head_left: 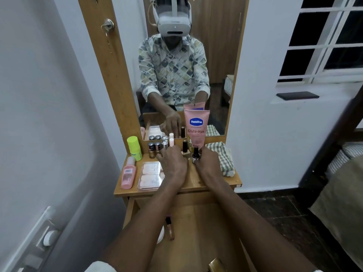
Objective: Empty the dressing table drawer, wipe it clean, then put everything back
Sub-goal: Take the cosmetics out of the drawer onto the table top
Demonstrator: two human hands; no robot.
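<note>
Wooden drawer [196, 213] almost bare save a gloss tube [170, 226]: seems nearly emptied, holds a black-capped bottle [195, 154] in right grip [208, 161], cannot tell left grip [172, 163], wiping and refilling ahead.

Pink Vaseline tube [196, 128], lime-green bottle [134, 146], pale pink bottle [128, 173], green-and-white checked cloth [223, 159], black-capped nail polish [195, 152], light wooden tabletop [196, 180]

1 tube [196, 126], 1 green btl [134, 146], 1 pink btl [127, 174], 1 cloth [224, 160].

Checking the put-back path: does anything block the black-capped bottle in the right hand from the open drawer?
Nothing visible does: the right hand grips the small black-capped bottle on the tabletop above the open wooden drawer.
</note>
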